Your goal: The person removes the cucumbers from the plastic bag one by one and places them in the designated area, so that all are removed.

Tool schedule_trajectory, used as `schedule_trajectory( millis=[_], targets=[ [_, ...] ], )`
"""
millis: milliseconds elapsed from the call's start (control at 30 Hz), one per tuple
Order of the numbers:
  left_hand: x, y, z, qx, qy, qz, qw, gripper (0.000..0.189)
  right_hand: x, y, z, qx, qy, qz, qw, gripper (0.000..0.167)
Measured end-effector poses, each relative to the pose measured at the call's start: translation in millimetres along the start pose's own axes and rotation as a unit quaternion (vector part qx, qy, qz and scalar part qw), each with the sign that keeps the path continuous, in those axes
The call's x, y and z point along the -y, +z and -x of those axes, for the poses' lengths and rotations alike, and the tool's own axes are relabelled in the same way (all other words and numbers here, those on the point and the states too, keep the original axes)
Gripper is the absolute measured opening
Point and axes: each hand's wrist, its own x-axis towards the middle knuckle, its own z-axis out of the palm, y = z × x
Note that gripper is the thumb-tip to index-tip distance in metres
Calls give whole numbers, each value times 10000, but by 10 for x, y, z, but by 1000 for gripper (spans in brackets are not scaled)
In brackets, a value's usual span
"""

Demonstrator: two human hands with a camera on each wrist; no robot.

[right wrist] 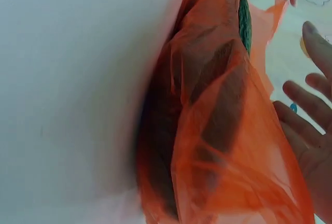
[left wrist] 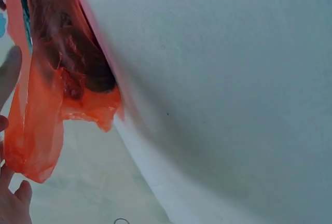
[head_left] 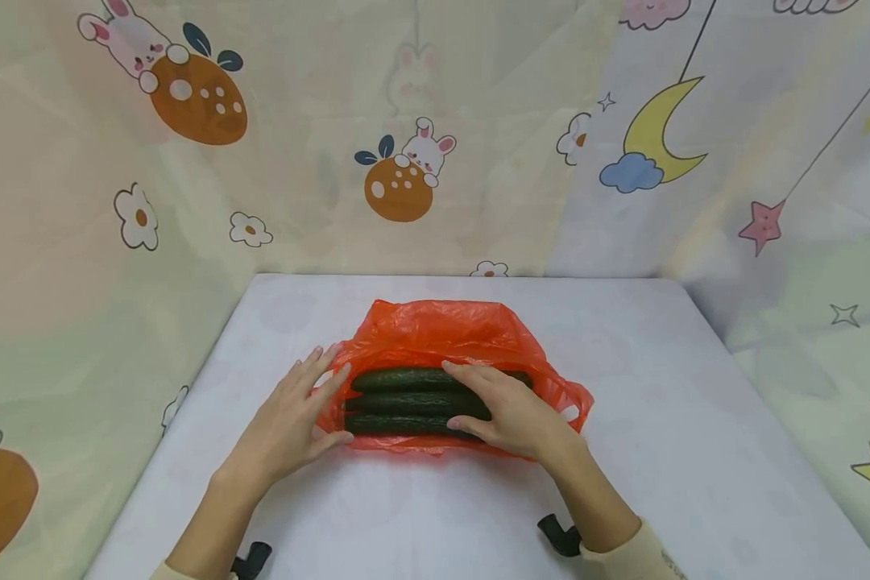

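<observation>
Three dark green cucumbers (head_left: 395, 403) lie side by side in the mouth of a red plastic bag (head_left: 442, 326) on the white table. Near the bag's left end is my left hand (head_left: 283, 423), fingers spread and the thumb by the nearest cucumber's end. My right hand (head_left: 511, 407) reaches over the right part of the cucumbers with fingers extended, hiding some of them. Whether either hand touches them is unclear. The right wrist view shows the bag (right wrist: 233, 151) from the side, a strip of cucumber (right wrist: 245, 24), and the right hand (right wrist: 314, 136) with fingers apart.
The white tabletop (head_left: 413, 515) extends around the bag. A printed cloth (head_left: 297, 161) with rabbits, flowers and a moon rises behind and at both sides. Black pieces (head_left: 560, 536) sit by both wrists.
</observation>
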Motion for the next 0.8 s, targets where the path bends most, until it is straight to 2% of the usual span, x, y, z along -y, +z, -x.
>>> schedule_trajectory(
  millis=[233,533,800],
  targets=[
    [55,25,22,-43,-134,238,9996,102,-51,93,-57,234,19,-233,9995,75],
    [81,77,64,311,-413,556,9971,117,-103,186,-70,527,237,-482,9972,72],
    [116,108,78,516,-519,536,9959,119,-138,285,-85,443,221,-405,9980,70]
  ],
)
